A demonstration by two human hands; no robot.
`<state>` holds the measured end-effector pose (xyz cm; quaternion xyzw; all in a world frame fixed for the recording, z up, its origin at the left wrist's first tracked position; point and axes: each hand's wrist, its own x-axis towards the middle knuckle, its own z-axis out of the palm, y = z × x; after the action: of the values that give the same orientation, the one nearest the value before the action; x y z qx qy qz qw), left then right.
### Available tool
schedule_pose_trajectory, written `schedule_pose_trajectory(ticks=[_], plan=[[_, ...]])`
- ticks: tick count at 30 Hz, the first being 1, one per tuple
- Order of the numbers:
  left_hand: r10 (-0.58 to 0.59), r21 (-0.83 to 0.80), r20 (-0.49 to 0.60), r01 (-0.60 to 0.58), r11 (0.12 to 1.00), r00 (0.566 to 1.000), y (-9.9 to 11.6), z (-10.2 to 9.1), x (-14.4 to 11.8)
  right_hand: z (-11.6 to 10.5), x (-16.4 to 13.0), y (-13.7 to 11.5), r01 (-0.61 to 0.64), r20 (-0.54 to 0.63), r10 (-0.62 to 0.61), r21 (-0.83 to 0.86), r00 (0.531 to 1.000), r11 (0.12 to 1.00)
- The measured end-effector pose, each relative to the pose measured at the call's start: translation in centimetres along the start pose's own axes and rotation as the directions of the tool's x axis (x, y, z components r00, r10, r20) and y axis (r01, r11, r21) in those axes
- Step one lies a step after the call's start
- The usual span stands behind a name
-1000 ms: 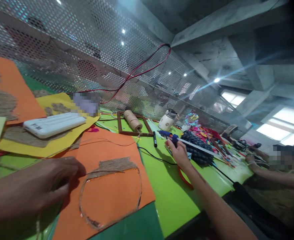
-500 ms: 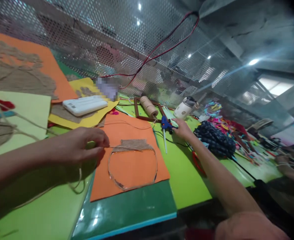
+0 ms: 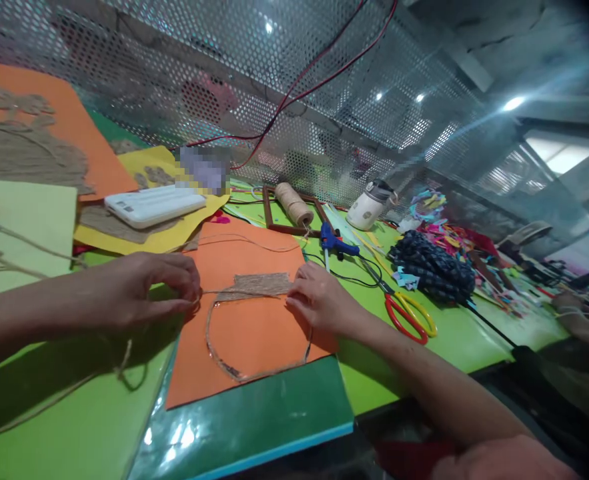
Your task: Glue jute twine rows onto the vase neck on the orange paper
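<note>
Pinching hand, head view: the left hand (image 3: 167, 283), thumb and fingers closed on a strand of twine (image 3: 214, 291) at the orange sheet's left edge.
Second hand: the right hand (image 3: 317, 297), apart from the left, fingertips at the right end of the jute patch (image 3: 261, 284); whether they grip the twine cannot be told.
Jute patch: on the orange sheet (image 3: 259, 340), between the two hands.
Twine outline (image 3: 209, 333): rounded, below the patch, its right side partly covered by the right hand.
Sheet edges: near edge resting on a glossy green board (image 3: 274, 393), short of the board's light-blue rim; right edge partly behind the right hand.
Room at right: lime-green tabletop (image 3: 364, 373) between the board and the right forearm.
Far limits: glue gun (image 3: 337, 243) just beyond the right hand; scissors (image 3: 407, 320) beside the forearm; twine spool (image 3: 293, 203) beyond the sheet.
</note>
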<state>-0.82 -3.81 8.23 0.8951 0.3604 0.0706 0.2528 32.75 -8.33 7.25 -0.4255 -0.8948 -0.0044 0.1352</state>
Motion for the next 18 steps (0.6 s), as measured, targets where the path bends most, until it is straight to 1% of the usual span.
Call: schedule_pose_trajectory(ticks=[4,10,13,18], plan=[[-0.003,0.006,-0.009,0.003,1.000,1.000,-0.1,0.0,0.0,-0.2,1.0,-0.8,-0.007,0.076,0.016,-0.109,0.997,0.994],[0.022,0.022,-0.005,-0.022,1.000,1.000,-0.4,0.2,0.0,0.4,1.9,-1.6,0.039,0.122,-0.011,-0.226,0.992,0.973],[0.058,0.041,-0.008,-0.058,0.997,0.998,-0.5,0.3,0.0,0.9,1.9,-1.3,0.069,0.117,-0.040,-0.249,0.992,0.966],[0.100,0.050,-0.034,-0.099,0.994,0.994,-0.5,0.2,-0.1,1.2,1.8,-1.1,0.072,0.117,-0.044,-0.246,0.992,0.967]])
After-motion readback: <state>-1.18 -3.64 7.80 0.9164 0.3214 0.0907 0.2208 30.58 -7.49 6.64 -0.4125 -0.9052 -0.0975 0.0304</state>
